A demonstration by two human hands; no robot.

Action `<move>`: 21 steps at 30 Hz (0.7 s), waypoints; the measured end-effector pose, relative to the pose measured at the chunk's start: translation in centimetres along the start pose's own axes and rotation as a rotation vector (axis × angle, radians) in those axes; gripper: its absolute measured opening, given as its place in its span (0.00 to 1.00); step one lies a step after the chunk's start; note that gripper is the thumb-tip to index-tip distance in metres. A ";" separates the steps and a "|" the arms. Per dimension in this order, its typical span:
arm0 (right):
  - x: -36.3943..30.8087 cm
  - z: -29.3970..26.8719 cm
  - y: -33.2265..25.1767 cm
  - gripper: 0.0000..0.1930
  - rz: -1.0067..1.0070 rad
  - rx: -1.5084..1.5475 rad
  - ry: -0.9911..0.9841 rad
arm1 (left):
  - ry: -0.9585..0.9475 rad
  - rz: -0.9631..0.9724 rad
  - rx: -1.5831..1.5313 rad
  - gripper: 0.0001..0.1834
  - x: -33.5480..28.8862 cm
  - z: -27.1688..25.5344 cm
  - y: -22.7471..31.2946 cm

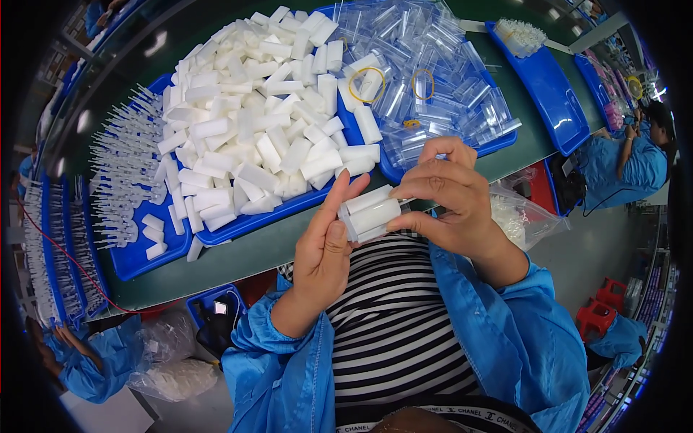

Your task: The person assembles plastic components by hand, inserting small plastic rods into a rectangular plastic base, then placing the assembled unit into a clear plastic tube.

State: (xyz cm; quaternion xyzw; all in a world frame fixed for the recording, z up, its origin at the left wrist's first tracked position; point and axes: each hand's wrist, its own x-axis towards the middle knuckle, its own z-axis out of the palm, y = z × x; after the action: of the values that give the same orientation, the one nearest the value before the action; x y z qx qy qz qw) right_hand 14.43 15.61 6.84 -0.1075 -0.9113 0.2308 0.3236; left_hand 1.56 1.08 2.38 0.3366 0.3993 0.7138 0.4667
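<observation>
a clear plastic sleeve (375, 229) with a white block (377, 214) inside it is held up in front of the striped shirt (401, 317), just off the near edge of the green desk (281, 242). the left grip (323, 252) is closed around its left end, thumb on the near side. the right grip (451, 198) pinches its right end, thumb and forefinger at opposite edges; the other fingers are curled above.

just beyond, a big heap of white blocks (253, 108) fills a blue tray (271, 219). right of it, loose clear tubes (433, 58) are piled in another blue tray (505, 138), with yellow rubber bands (411, 123) and a few white blocks on top. to the left, a third tray (137, 269) bears thin translucent parts (126, 166) and some short white pieces (154, 234).

farther right, a narrow blue tray (567, 130) has small pale parts (521, 35) at its far end. a clear bag (530, 220) hangs near the right forearm. co-workers in blue sit at both sides, near red stools (598, 317) on the right.
</observation>
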 end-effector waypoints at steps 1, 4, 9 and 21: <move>0.0 0.0 0.0 0.18 -0.008 -0.023 0.001 | -0.005 0.005 -0.023 0.27 0.0 0.0 -0.1; -0.1 0.0 -0.1 0.18 0.000 -0.040 0.001 | 0.002 -0.025 -0.058 0.27 0.0 0.0 -0.1; -0.1 0.5 0.1 0.19 0.006 0.007 0.014 | -0.007 0.012 -0.007 0.27 0.0 -0.1 -0.1; 0.5 -0.4 0.6 0.18 -0.111 -0.010 0.031 | -0.110 -0.120 0.030 0.27 0.4 -0.6 1.9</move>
State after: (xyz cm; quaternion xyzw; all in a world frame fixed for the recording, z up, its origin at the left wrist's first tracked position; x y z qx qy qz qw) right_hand 14.28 16.48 7.08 -0.0618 -0.9119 0.2064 0.3493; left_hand 0.16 0.84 3.83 0.3577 0.4034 0.6588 0.5247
